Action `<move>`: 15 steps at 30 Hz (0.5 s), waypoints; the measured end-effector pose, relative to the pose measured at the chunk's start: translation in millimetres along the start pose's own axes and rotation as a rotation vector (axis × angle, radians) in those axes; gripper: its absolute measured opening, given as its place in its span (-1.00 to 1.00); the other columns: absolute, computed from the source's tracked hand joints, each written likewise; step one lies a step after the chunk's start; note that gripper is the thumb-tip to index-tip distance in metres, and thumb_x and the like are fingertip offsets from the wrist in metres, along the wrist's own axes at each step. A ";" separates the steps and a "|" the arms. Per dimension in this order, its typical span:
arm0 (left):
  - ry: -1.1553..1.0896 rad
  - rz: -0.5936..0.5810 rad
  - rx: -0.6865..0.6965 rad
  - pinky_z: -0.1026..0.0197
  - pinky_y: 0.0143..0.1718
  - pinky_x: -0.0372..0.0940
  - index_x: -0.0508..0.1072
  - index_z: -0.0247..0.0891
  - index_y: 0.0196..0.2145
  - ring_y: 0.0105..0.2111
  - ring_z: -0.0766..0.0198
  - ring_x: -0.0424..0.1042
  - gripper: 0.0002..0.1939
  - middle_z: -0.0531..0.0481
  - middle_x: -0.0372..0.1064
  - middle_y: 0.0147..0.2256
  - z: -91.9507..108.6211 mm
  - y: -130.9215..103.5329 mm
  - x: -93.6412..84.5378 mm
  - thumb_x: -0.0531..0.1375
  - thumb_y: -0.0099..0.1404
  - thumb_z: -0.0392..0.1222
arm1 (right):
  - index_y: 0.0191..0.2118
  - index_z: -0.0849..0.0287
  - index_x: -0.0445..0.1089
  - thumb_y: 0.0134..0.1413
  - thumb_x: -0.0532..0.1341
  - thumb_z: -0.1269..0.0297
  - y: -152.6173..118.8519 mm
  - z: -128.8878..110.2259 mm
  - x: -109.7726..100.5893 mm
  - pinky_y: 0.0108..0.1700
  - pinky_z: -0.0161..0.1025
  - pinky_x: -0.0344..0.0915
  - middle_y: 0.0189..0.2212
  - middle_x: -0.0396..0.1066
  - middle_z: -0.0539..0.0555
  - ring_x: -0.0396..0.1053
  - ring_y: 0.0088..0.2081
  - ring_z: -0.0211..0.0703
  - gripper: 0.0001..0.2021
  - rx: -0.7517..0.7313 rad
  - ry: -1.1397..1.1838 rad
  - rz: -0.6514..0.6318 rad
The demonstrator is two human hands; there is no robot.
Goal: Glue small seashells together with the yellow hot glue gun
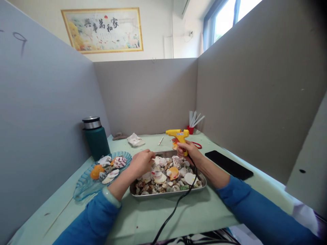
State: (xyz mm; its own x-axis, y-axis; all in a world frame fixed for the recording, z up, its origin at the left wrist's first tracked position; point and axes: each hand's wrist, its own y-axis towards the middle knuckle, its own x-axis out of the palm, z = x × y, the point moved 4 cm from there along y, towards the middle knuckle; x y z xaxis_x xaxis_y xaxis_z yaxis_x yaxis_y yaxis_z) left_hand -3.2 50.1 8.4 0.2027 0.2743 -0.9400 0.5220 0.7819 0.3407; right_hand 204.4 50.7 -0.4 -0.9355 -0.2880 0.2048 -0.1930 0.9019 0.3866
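My right hand (187, 151) is wrapped round the handle of a yellow glue gun (178, 134), whose nozzle points left above the back of a metal tray (153, 195). A black cord hangs from the gun across the tray. Over the tray's left part, my left hand (144, 160) has its fingers pressed together; what they hold, if anything, is hidden. Many shells fill the tray, among them an orange and white one (173, 173) near the middle.
A blue glass dish (85, 185) with shells and a dark green bottle (97, 143) stand at left. Crumpled paper (135, 140) lies behind. Glue sticks (194, 119) stand in a red holder at the back right. A black flat object (228, 165) lies at right. Grey partitions surround the table.
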 end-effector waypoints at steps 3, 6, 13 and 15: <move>-0.030 -0.071 0.142 0.26 -0.25 0.20 0.48 -0.18 -0.38 -0.26 0.21 0.37 -0.82 -0.01 0.42 -0.32 15.5 -1.8 7.2 0.08 0.11 -0.26 | -0.35 0.20 0.29 -0.03 0.19 0.26 -1.0 -1.2 1.3 -0.60 -0.38 0.07 -0.69 0.12 -0.10 0.06 -0.65 -0.38 -0.86 0.014 0.045 -0.002; 0.011 -0.101 0.177 0.24 -0.24 0.20 0.50 -0.20 -0.42 -0.24 0.17 0.35 -0.80 -0.05 0.43 -0.35 22.8 -3.2 13.3 0.08 0.09 -0.30 | -0.31 0.20 0.31 -0.07 0.22 0.24 -0.7 0.8 1.6 -0.61 -0.39 0.07 -0.69 0.13 -0.11 0.07 -0.66 -0.38 -0.82 0.028 0.056 0.008; 0.048 -0.124 0.132 0.23 -0.30 0.20 0.51 -0.22 -0.44 -0.29 0.16 0.38 -0.79 -0.09 0.46 -0.37 22.7 -4.2 15.1 0.07 0.07 -0.33 | -0.15 0.23 0.32 -0.08 0.23 0.22 1.9 6.4 -0.1 -0.61 -0.40 0.07 -0.68 0.14 -0.14 0.06 -0.67 -0.40 -0.67 0.019 0.061 0.014; 0.011 -0.111 0.076 0.24 -0.32 0.19 0.50 -0.23 -0.44 -0.33 0.18 0.39 -0.79 -0.09 0.46 -0.37 18.8 -2.7 13.7 0.07 0.06 -0.33 | -0.14 0.23 0.31 -0.08 0.23 0.22 2.1 7.4 -0.7 -0.62 -0.40 0.06 -0.68 0.13 -0.14 0.06 -0.68 -0.41 -0.66 0.023 0.066 0.013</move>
State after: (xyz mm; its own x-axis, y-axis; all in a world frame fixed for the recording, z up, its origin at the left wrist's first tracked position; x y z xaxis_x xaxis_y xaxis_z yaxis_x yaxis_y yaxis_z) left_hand 13.7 41.3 -5.1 0.1313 0.1946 -0.9721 0.6025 0.7630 0.2341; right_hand 202.5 55.1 -6.4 -0.9166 -0.2964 0.2684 -0.1887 0.9124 0.3633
